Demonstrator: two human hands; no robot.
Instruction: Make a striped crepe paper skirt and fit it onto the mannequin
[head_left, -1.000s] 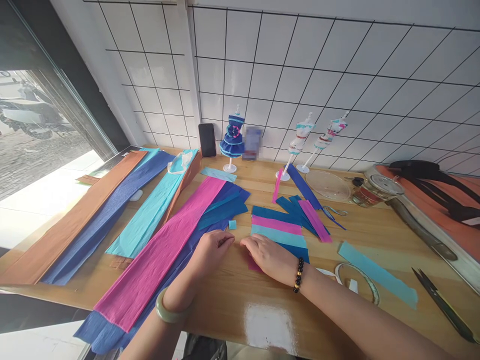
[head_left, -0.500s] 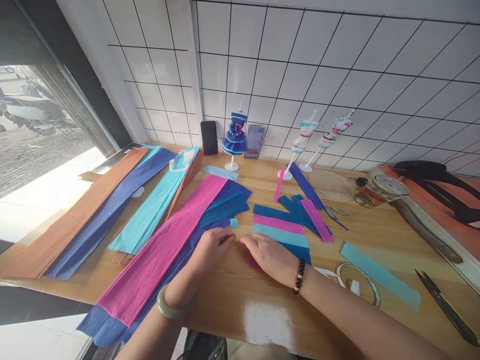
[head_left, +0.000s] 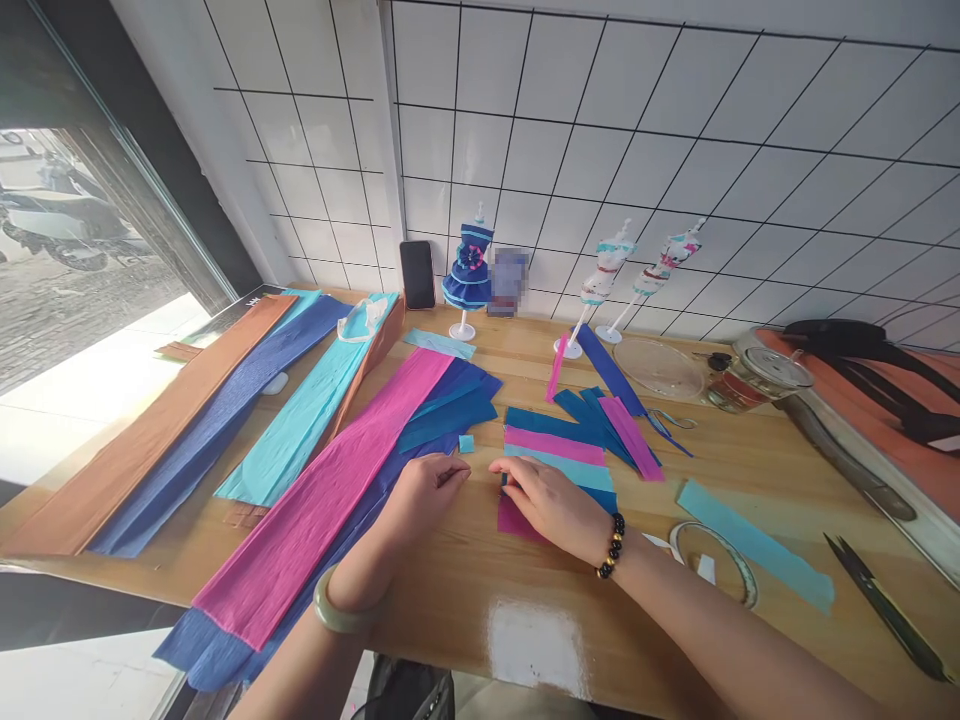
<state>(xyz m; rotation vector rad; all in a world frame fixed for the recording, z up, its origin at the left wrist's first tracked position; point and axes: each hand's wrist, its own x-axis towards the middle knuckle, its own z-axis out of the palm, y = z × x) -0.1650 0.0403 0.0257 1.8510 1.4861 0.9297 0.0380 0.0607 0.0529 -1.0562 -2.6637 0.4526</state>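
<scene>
Two fingertips of the left hand [head_left: 424,495] meet, any contents hidden; the right hand [head_left: 551,500] is loosely parted, and its brushing could skew the crepe-paper strips [head_left: 555,446] beneath.

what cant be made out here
Head view: anything pinched in the left hand, hidden by its fingers.
Head view: part of the magenta strip, behind the right hand.
Head view: the item beside the blue-dressed mannequin, pixelated.
Head view: the dark bundle, cut off by the bottom edge.
</scene>
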